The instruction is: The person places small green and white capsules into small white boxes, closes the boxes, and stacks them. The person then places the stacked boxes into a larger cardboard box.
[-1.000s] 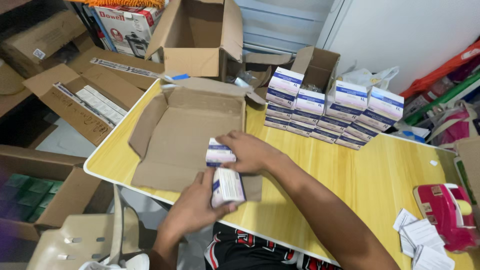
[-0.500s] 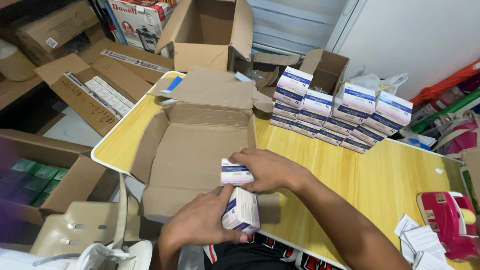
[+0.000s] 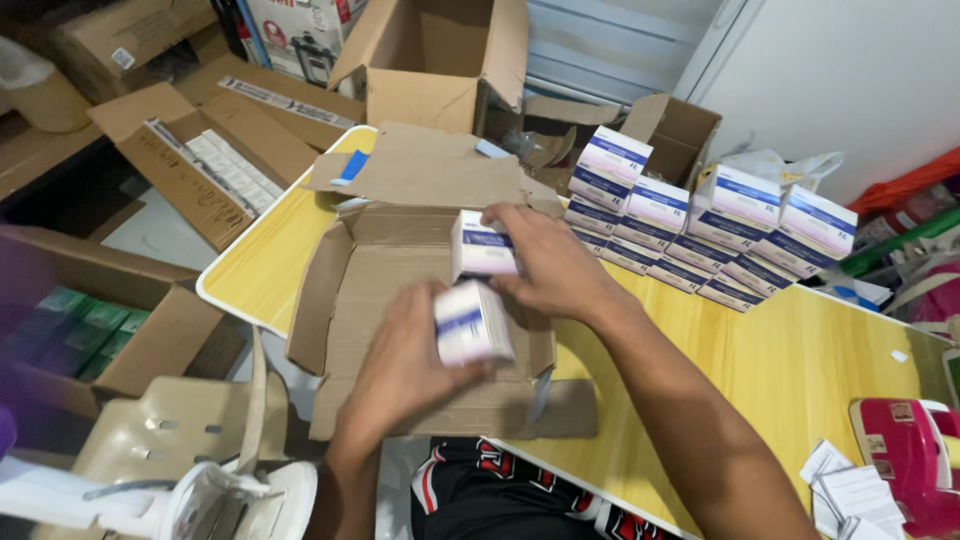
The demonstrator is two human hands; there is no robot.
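My left hand grips a small white box with a blue band, held over the open brown carton that lies on the yellow table. My right hand holds a second small white and blue box a little farther in, above the carton's floor. Both boxes are lifted off the cardboard. A stack of like white and blue boxes stands on the table to the right, beyond my right arm.
Open cardboard cartons stand behind the table and on the floor at left. A pink tape dispenser and white paper slips lie at the right front. A beige plastic chair sits at lower left.
Both hands have risen and moved forward with their boxes, from the carton's near edge to over its middle. The view has shifted so the carton sits lower in frame.
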